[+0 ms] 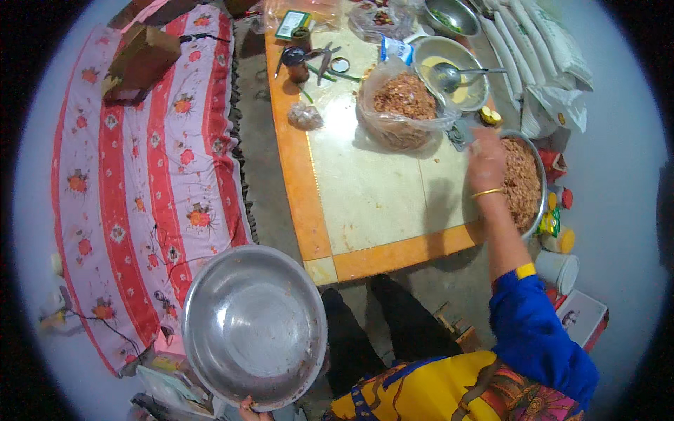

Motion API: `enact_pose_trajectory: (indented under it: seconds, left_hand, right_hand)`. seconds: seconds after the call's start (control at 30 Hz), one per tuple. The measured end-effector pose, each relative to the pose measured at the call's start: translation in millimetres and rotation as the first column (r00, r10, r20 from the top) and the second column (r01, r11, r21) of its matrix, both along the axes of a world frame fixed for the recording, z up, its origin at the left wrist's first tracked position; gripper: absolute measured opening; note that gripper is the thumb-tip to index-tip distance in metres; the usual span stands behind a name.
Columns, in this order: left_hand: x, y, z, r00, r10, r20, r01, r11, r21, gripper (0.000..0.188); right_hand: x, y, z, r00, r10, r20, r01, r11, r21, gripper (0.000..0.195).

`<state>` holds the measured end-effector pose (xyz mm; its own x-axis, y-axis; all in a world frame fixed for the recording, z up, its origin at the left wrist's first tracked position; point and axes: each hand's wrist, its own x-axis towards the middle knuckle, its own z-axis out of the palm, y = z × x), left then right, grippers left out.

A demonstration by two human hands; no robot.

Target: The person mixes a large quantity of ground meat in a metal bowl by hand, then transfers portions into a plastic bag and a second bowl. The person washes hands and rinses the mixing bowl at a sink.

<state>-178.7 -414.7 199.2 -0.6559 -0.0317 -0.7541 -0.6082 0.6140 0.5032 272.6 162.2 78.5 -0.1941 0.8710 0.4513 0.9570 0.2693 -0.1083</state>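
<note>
My left hand [254,411] grips the lower rim of a wide stainless steel basin [258,326]. The basin is tipped so that its bare inside faces up at me, with a few brown specks near the rim. My right hand [487,163], blurred and with a gold bangle at the wrist, is over the left edge of a metal bowl of reddish-brown minced filling [521,184]. Whether its fingers hold anything is not clear. Just left of it lies a crumpled grey-green cloth or bag [458,135]. A clear plastic bag of similar filling [405,100] stands on the table.
On the table [368,210] a bowl of yellowish batter [476,92] holds a ladle [447,77]. Scissors [325,60], jars and a small knotted bag [305,116] lie on its left side. Containers [558,239] line the right. A bed [131,184] bears a cardboard box [141,63].
</note>
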Motion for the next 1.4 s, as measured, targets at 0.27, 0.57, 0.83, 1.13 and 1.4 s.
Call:
enact_pose_trajectory:
  seconds: [0.27, 0.57, 0.83, 1.13, 1.4]
  left_hand:
    - [57, -57, -8, 0.957, -0.102, 0.271, 0.198, 0.914, -0.355, 0.077]
    - [101, -37, -40, 0.998, -0.039, 0.039, 0.046, 0.98, -0.196, 0.063]
    - [156, -36, -41, 0.977, -0.144, -0.156, 0.143, 0.99, -0.021, 0.05]
    - [239, -154, -4, 0.844, 0.536, -0.011, -0.5, 0.795, 0.344, 0.036]
    - [368, -327, 44, 0.78, 0.123, -0.613, -0.076, 0.992, 0.102, 0.03]
  right_hand:
    - [-314, 80, -94, 0.859, 0.444, -0.255, -0.51, 0.697, -0.504, 0.057]
    - [-314, -16, -159, 0.83, 0.547, 0.111, -0.466, 0.788, -0.402, 0.026]
    - [-92, -168, -99, 0.871, 0.49, 0.021, -0.119, 0.254, -0.96, 0.029]
    - [109, -162, 18, 0.977, 0.195, 0.082, -0.16, 0.934, -0.318, 0.054]
    - [141, -286, 17, 0.913, 0.389, -0.123, -0.376, 0.683, -0.627, 0.041]
